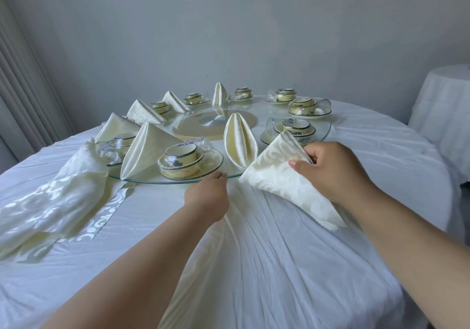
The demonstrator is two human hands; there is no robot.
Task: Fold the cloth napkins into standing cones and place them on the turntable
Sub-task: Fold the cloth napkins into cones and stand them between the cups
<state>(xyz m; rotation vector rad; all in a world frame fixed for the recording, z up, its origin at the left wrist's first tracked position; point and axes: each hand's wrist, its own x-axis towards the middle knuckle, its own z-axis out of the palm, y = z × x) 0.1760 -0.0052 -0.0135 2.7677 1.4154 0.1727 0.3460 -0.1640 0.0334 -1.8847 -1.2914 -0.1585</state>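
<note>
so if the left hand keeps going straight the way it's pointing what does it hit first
Most likely the rim of the glass turntable: the left hand has its fingertips right at that edge. Beyond it stands the nearest plate with its bowl.

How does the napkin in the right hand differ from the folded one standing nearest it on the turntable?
The held napkin is gripped near its top by the right hand and leans over the tablecloth, off the glass; the standing cone rests free on the turntable. The held napkin looks flatter and wider; the standing cone is narrow with a centre seam. Both are cream patterned cloth.
</note>
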